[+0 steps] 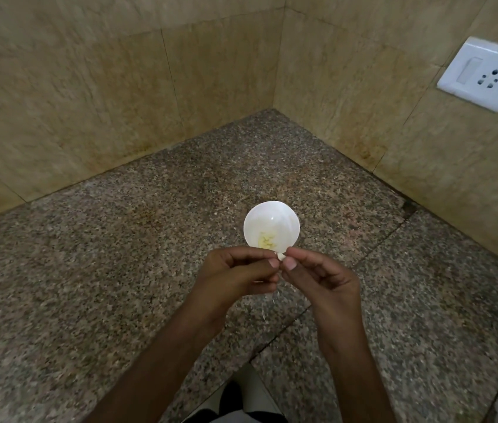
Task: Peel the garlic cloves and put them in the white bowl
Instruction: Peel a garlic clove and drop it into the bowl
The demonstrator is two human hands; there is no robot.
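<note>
Frame centre, just below white bowl [271, 225]: left hand [235, 274] and right hand [322, 274] both pinch one garlic clove [281, 256]; probably light, firm, papery-skinned, best held at its ends.

White bowl [284, 222] holds pale yellow cloves [267, 240] on a speckled brown-grey granite counter [119, 270]; beige mottled wall tiles [89, 87].

speckled granite counter [119, 270], white bowl [284, 221] standing on it

Glossy white bowl [284, 219] on speckled polished granite counter [119, 270].
</note>
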